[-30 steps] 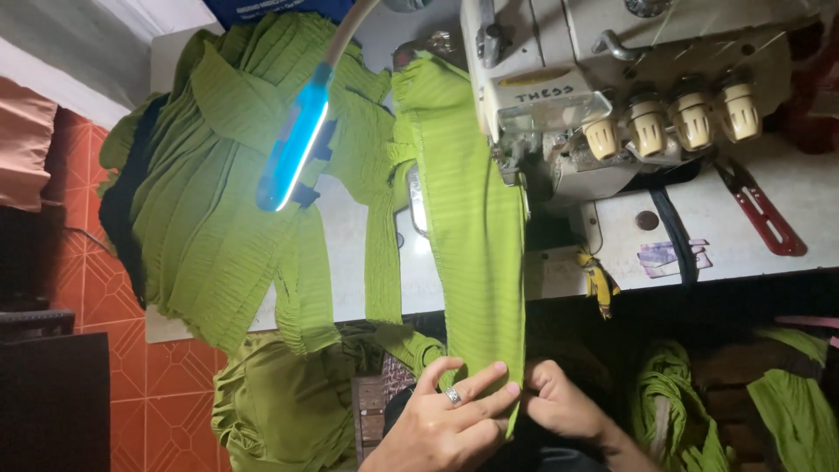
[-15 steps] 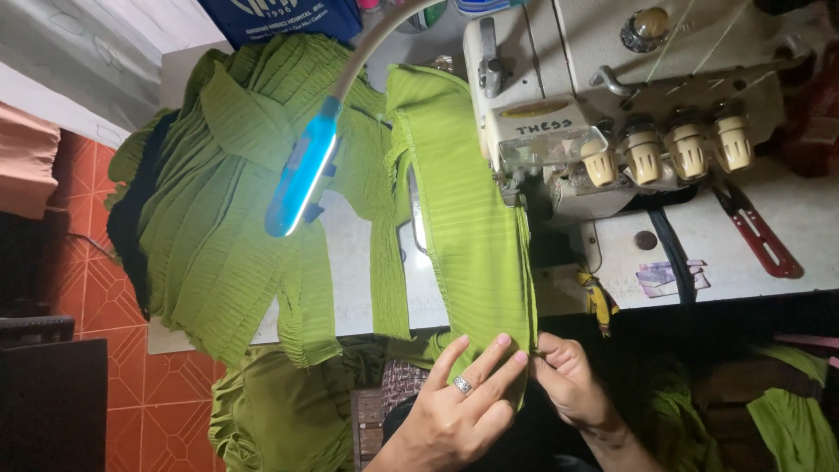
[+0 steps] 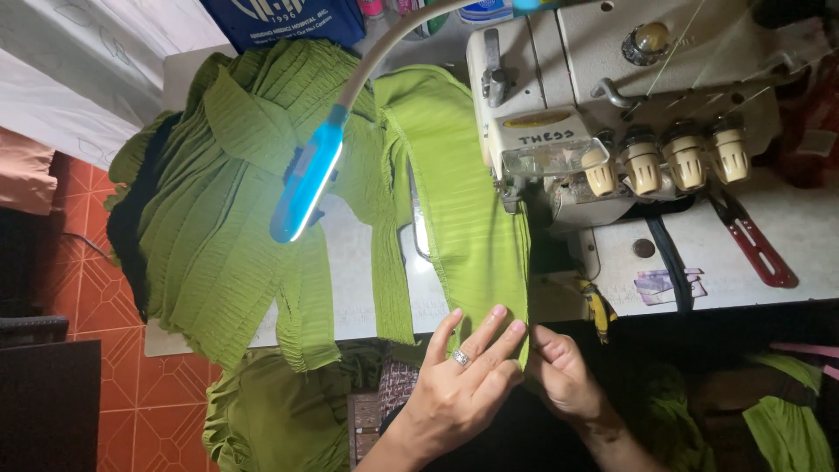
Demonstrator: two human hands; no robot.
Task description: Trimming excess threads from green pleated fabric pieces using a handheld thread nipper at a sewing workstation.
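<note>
Two hands meet at the near edge of the table, both on the same green strip [image 3: 476, 236]. Left hand [image 3: 463, 385] lies flat with fingers spread, a ring on one finger, pressing the cloth down just at the table's edge. Right hand [image 3: 559, 371] sits just beside it, fingertips pinched on the strip's right-hand edge (the thumb side is hard to read, so how tight that pinch is I cannot tell).

Out from the grip, the strip runs straight away from the person, long axis pointing up the table toward the sewing machine [image 3: 612, 114]. Its far end passes beside the machine's foot, at the left of the cream body. So the cloth lies ahead of both hands, and the right hand is the nearer one to the machine side of the seam.

Further left, a larger heap of green pleated fabric [image 3: 218, 210] spreads over the table [image 3: 786, 236], with a lit blue lamp [image 3: 306, 179] on a bent neck hanging over it.
</note>
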